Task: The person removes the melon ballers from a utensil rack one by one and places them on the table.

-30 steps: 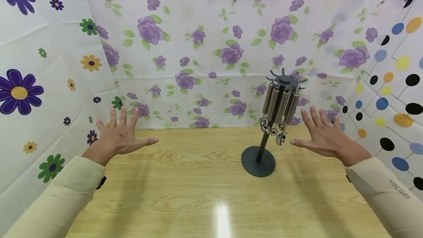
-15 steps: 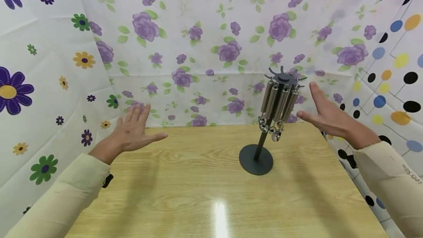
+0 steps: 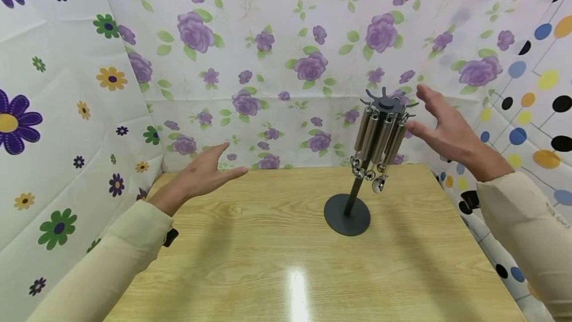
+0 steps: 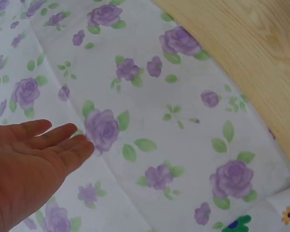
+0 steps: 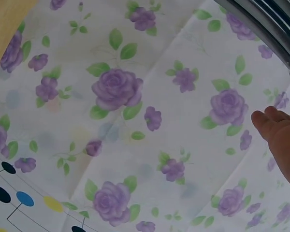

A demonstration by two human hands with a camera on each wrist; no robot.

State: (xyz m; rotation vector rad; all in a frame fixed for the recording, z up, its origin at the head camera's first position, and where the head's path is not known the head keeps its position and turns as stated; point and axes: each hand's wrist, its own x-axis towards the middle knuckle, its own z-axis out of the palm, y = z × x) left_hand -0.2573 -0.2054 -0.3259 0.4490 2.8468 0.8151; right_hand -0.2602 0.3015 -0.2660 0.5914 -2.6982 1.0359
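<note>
A dark grey stand with a round base, thin post and hooked top ring is right of centre in the head view. Several shiny metal utensils hang from its hooks, with thick tubular handles and small rounded lower ends. My right hand is raised just right of them, thumb and fingers spread apart; whether the thumb touches a handle I cannot tell. In the right wrist view the handles appear above the fingertips. Well left of the stand, my left hand hovers over the table with straight fingers, holding nothing.
The stand rests on a pale wooden table. A sheet with purple flowers hangs along the back edge. On the left is a daisy-print sheet, on the right a dotted sheet.
My right hand has risen and turned in beside the hanging utensils. My left hand has shifted right and turned, its fingers closer together. The stand has stayed in place.
</note>
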